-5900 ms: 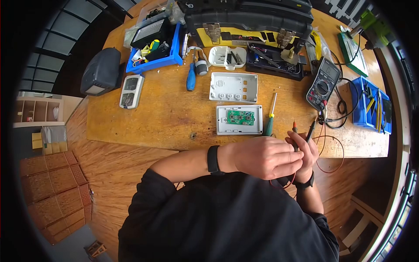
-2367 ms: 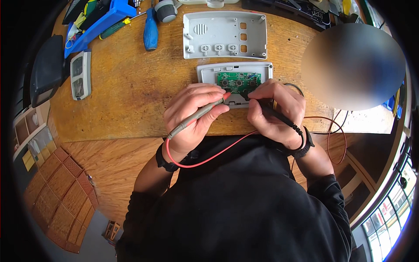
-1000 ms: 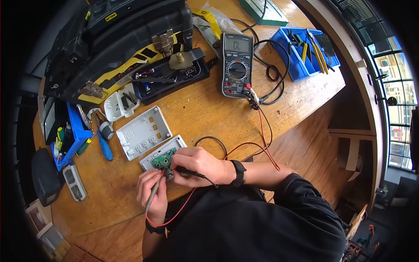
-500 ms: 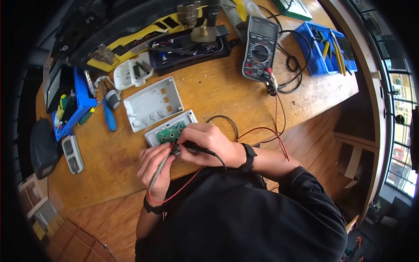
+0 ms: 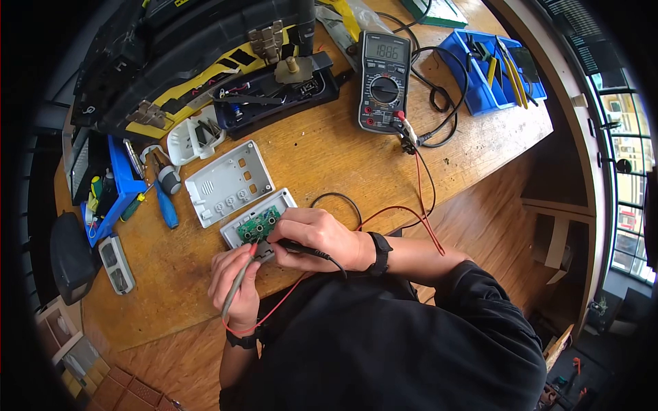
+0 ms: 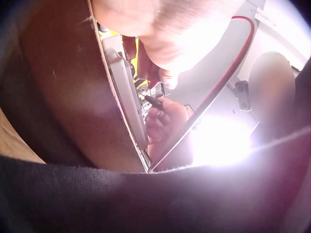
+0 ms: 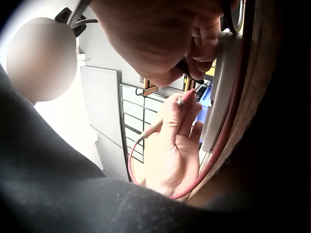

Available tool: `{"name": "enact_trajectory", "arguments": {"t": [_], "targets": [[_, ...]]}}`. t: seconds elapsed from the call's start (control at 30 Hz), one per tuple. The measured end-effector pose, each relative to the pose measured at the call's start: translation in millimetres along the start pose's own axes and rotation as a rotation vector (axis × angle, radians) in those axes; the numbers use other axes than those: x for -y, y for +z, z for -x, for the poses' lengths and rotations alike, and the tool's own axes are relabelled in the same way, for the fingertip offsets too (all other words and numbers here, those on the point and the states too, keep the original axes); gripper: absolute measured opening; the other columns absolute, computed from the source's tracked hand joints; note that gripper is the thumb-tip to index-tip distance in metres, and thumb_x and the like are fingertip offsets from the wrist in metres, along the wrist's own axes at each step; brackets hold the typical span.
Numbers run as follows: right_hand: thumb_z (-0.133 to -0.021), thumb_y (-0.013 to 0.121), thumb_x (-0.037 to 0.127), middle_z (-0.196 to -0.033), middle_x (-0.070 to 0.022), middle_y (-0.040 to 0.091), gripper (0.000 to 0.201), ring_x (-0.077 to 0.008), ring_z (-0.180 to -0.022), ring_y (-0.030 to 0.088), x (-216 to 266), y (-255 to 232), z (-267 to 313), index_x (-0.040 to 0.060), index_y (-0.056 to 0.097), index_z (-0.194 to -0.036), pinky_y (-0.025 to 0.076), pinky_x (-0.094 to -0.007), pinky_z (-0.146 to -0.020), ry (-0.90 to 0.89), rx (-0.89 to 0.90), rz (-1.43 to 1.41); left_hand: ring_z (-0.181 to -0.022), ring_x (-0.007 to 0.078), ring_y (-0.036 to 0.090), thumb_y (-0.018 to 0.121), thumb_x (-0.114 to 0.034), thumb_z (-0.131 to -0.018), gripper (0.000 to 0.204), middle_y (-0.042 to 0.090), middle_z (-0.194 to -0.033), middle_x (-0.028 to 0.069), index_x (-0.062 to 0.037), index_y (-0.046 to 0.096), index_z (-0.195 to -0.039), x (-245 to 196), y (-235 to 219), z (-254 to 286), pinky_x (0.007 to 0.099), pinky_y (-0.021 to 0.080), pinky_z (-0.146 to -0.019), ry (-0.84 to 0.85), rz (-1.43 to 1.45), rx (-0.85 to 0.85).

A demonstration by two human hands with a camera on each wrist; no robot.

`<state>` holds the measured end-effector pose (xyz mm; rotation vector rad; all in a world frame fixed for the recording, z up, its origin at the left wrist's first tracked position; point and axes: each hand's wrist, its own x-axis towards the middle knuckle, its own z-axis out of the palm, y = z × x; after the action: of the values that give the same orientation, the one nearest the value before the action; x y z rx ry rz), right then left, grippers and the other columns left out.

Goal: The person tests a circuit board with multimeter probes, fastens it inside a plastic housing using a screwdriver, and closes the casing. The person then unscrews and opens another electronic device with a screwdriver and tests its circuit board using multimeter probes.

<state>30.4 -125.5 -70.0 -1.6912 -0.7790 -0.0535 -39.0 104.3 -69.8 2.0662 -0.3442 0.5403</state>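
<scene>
My left hand [image 5: 233, 279] pinches a red-tipped multimeter probe [image 5: 236, 288], its tip right at the lower edge of a green circuit board [image 5: 258, 225]. In my right hand [image 5: 321, 236] is the black probe [image 5: 301, 248], gripped like a pen; its tip is hidden behind the fingers at the board. The board lies in a light grey housing half [image 5: 288, 198]. At the upper right, the multimeter [image 5: 384, 82] shows digits on its display [image 5: 386, 49]. The right wrist view shows the red probe [image 7: 154, 127] held between left thumb and fingers.
The other housing half [image 5: 229, 183] lies just behind. A blue-handled screwdriver [image 5: 166, 205] and a blue bin [image 5: 123, 188] are at the left, a blue tool bin [image 5: 490, 96] at the right. The red lead [image 5: 397, 227] loops over the table's front edge.
Both hands went from the front edge to the board with the probes. The multimeter display changed from OL to digits. The green screwdriver moved from beside the board to the left bin.
</scene>
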Motion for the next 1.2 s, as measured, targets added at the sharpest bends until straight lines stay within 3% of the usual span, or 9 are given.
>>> {"name": "enact_trajectory", "arguments": {"t": [0.27, 0.37, 0.5, 1.0, 1.13, 1.2], "targets": [[-0.092, 0.083, 0.001, -0.098, -0.0134, 0.073, 0.020, -0.0324, -0.088, 0.074, 2, -3, 0, -0.0003, 0.073, -0.109, 0.060, -0.0420, -0.075, -0.141, -0.006, -0.003, -0.096, 0.0355, 0.078, 0.085, -0.004, -0.096, 0.021, 0.082, -0.109, 0.0208, 0.0034, 0.076, -0.113, 1, 2, -2, 0.0448, 0.061, -0.088, 0.004, 0.060, 0.003], [-0.092, 0.084, 0.001, -0.099, -0.0138, 0.073, 0.023, -0.0328, -0.090, 0.074, 2, -3, 1, 0.0000, 0.073, -0.111, 0.060, -0.0426, -0.077, -0.117, -0.004, -0.016, -0.099, 0.0360, 0.078, 0.083, -0.003, -0.098, 0.020, 0.082, -0.111, 0.0224, 0.0036, 0.075, -0.115, 0, 0, -1, 0.0452, 0.062, -0.090, -0.026, 0.082, 0.011], [-0.094, 0.081, 0.005, -0.094, -0.0148, 0.067, 0.016, -0.0369, -0.088, 0.071, 3, -1, 1, 0.0011, 0.070, -0.104, 0.058, -0.0463, -0.078, -0.139, -0.038, -0.036, -0.103, 0.0367, 0.078, 0.081, -0.001, -0.099, 0.020, 0.081, -0.113, 0.0237, 0.0044, 0.074, -0.117, 1, -1, 0, 0.0452, 0.062, -0.092, -0.051, 0.107, 0.025], [-0.094, 0.080, 0.004, -0.094, -0.0133, 0.069, 0.015, -0.0349, -0.087, 0.071, 7, -4, 1, 0.0009, 0.070, -0.104, 0.058, -0.0447, -0.077, -0.175, -0.067, -0.004, -0.098, 0.0354, 0.078, 0.082, 0.001, -0.097, 0.019, 0.082, -0.109, 0.0217, 0.0038, 0.075, -0.114, -5, 1, -7, 0.0432, 0.062, -0.087, -0.065, 0.088, 0.009], [-0.089, 0.081, -0.001, -0.092, -0.0122, 0.069, 0.018, -0.0317, -0.084, 0.071, 11, -11, 0, 0.0001, 0.073, -0.104, 0.057, -0.0416, -0.072, -0.207, -0.145, 0.003, -0.099, 0.0354, 0.078, 0.082, 0.003, -0.097, 0.018, 0.081, -0.110, 0.0218, 0.0040, 0.074, -0.113, -7, -6, -13, 0.0429, 0.063, -0.087, -0.043, 0.033, 0.041], [-0.087, 0.081, -0.003, -0.091, -0.0119, 0.068, 0.016, -0.0285, -0.083, 0.069, 19, -30, 2, -0.0009, 0.075, -0.102, 0.055, -0.0396, -0.069, -0.191, -0.217, 0.142, -0.106, 0.0351, 0.076, 0.075, -0.001, -0.104, 0.016, 0.079, -0.115, 0.0241, 0.0054, 0.071, -0.118, -6, -11, -10, 0.0430, 0.062, -0.093, -0.053, 0.015, 0.057]]}}
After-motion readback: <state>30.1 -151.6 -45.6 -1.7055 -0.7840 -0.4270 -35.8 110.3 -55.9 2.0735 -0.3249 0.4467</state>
